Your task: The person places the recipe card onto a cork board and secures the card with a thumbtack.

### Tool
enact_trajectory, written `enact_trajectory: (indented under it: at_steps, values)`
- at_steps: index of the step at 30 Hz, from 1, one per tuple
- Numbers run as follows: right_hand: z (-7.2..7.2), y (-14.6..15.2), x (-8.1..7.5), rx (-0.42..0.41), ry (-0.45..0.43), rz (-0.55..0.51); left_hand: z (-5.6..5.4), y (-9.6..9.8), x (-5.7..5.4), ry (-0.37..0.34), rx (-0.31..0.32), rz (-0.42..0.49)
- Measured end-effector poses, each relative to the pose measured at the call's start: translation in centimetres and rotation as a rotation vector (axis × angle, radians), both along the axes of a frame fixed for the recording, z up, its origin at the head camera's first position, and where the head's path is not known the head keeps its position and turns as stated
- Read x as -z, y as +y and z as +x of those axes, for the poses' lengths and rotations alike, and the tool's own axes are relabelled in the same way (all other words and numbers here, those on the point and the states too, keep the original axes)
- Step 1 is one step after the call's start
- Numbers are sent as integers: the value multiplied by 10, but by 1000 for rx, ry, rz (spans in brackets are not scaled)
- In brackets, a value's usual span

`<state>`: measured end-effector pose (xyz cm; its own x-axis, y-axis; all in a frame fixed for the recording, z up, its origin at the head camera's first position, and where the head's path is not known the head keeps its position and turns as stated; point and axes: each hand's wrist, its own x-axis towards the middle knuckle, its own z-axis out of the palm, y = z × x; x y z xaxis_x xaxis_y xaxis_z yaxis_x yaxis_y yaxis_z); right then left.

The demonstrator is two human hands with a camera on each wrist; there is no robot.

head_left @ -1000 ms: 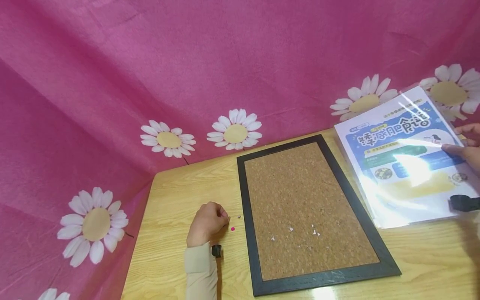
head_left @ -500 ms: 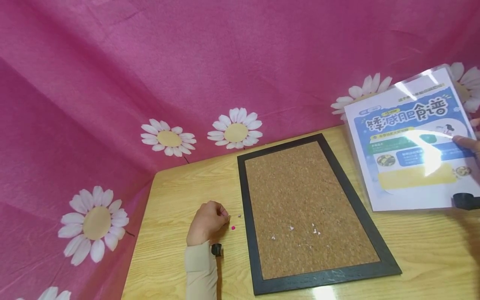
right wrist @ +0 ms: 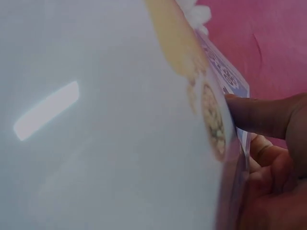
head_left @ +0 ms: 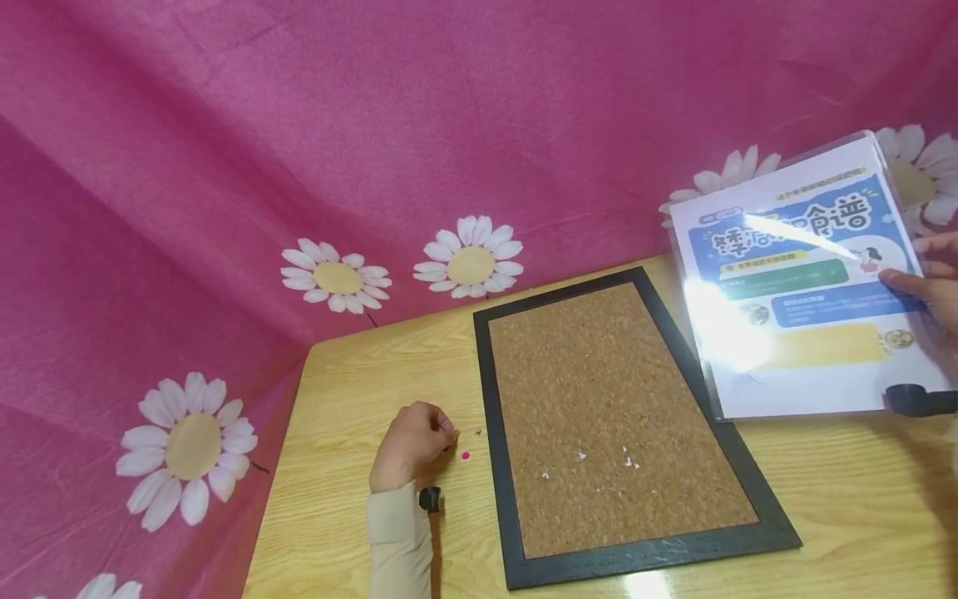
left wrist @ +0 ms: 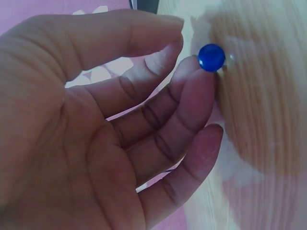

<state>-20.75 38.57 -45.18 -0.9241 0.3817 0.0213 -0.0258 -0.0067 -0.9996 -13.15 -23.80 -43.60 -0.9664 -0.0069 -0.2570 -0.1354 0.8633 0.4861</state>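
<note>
While a soft, daisy-printed pink cloth (head_left: 224, 166) hangs in folds behind the cork board (head_left: 591, 358), a wood-grained table (head_left: 344, 374) lies beneath it. The board is a flat rectangle, its grainy brown face framed in black. At its right, raised and tilted, the printed sheet (head_left: 808, 291) overlaps the frame in the head view; whether they touch I cannot tell. Its glossy cover throws hard glare, so I judge it light, slippery, bendable and easily creased, best taken by opposite margins. Right of the board, the right hand (head_left: 939, 283) pinches the sheet's edge, thumb in front, fingers behind. Left of the board, the left hand (head_left: 412, 441) has loosely curled fingers, with nothing visible between thumb and forefinger. Ragged white bits (head_left: 631, 460) dot the cork; just left of the frame sit a tiny pink piece (head_left: 466, 455) and a smooth, round blue head (left wrist: 212, 57), close to the left fingertips.
</note>
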Motion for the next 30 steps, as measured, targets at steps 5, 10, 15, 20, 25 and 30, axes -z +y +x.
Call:
enact_trajectory:
  at_steps: [5, 10, 15, 20, 25, 30]
  values:
    - [3, -24, -15, -107, -207, 232, 0, -2, -2, -15, -11, 6]
    - [7, -43, -20, -226, -280, 396, 0, -3, -3, -28, -31, 19]
    - [5, -55, -17, -253, -288, 493, 0, -5, -5, -7, -30, 10]
    - [1, -64, -15, -275, -306, 572, 0, -5, -7, 16, -26, 6]
    - [0, -70, -14, -296, -314, 580, 0, -5, -9, 52, -20, 14]
    - [-2, -78, -12, -355, -326, 592, 0, -4, -10, 71, -24, 34]
